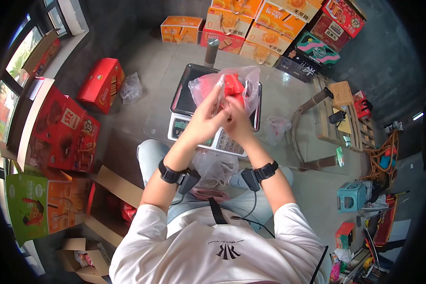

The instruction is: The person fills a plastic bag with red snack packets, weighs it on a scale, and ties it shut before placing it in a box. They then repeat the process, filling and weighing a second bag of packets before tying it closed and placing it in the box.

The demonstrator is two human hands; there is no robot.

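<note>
A clear plastic bag (252, 78) with red packets (233, 84) inside rests on the black tray of a digital scale (186, 78). My left hand (210, 116) is at the bag's near left side, with long fingers reaching up and thin film at the fingertips. Close beside it, my right hand (239, 122) has its fingers curled in front of the red packets; what they grip is hidden. Both hands nearly meet above the scale's display and keypad (228, 143).
The scale stands on a glass table (163, 102). Crumpled plastic bags (278, 128) lie on the right and in my lap. Stacked orange gift boxes (272, 35) line the back. Red cartons (61, 125) and an open cardboard box (120, 187) stand left; a blue stool (351, 197) is right.
</note>
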